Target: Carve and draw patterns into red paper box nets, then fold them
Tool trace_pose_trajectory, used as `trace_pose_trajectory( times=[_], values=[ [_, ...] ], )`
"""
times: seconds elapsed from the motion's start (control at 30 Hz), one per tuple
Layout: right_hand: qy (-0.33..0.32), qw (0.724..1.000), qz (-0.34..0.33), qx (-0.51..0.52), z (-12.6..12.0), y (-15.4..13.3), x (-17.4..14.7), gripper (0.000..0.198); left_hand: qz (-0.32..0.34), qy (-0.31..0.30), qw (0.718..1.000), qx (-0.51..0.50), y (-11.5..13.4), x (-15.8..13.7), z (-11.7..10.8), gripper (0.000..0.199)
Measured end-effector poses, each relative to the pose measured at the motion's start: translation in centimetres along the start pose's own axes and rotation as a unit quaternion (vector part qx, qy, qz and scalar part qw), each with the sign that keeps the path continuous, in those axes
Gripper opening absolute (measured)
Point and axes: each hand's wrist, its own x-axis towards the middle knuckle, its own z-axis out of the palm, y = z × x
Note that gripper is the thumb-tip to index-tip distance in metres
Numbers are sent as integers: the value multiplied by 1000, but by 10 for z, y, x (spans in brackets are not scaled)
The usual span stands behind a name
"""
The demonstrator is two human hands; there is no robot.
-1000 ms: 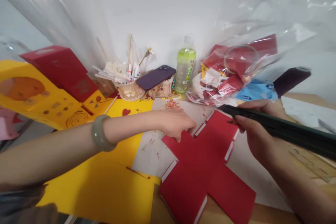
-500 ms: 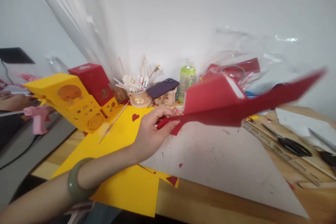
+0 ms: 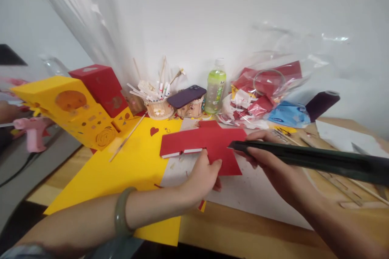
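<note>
My left hand point(image 3: 203, 174) pinches a folded red card piece point(image 3: 225, 161) by its lower edge, over the white sheet point(image 3: 188, 162). White strips run along the near fold of the card's left arm. My right hand point(image 3: 273, 166) is closed on a long dark tool point(image 3: 304, 158) that reaches past the right side of the picture; its exact kind does not show. The tool's slanted tip lies over the right part of the red card, and I cannot tell whether they touch. Part of the right fingers is hidden behind the tool.
Yellow card point(image 3: 121, 170) lies on the left, with a yellow and red box model point(image 3: 91, 117) behind. A phone point(image 3: 188, 96), a green bottle point(image 3: 215, 89) and a bag of scraps point(image 3: 258, 97) stand along the wall. At far left is a pink glue gun point(image 3: 32, 131).
The red card has come down from its raised, tilted position and now lies flatter before me. My right hand has come into view holding the long dark tool.
</note>
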Motion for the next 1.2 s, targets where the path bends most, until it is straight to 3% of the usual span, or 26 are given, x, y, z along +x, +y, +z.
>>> trace_pose_trajectory(
  times=[0.13,0.17,0.2,0.23,0.3,0.43,0.5,0.57,0.67,0.97,1.2],
  values=[
    [-30,998,47,-32,3,24,17,13,-48,-92,990,100,16,3,-13,13],
    [-36,996,60,-46,1,28,19,15,-53,-147,968,195,22,3,-20,15],
    [-45,995,72,-56,0,31,20,17,-29,-186,933,306,28,3,-28,22],
    [-54,993,82,-64,-1,33,21,19,24,-187,894,407,32,3,-35,31],
    [-68,991,93,-76,-3,36,21,21,148,-126,818,541,36,5,-47,35],
    [-78,989,91,-86,-5,36,26,15,422,-108,653,619,20,17,-58,21],
    [-97,988,92,-78,-7,36,29,14,486,-105,589,637,10,25,-57,21],
    [-123,985,80,-92,-10,37,32,14,489,-94,551,670,4,31,-54,24],
    [-130,977,52,-163,-13,39,34,13,482,-81,535,689,2,37,-50,17],
    [-98,979,28,-176,-14,53,27,8,537,-65,563,625,-4,51,-46,8],
    [-127,977,5,-174,-18,53,29,9,484,-40,629,607,-13,54,-45,17]
  ],
)
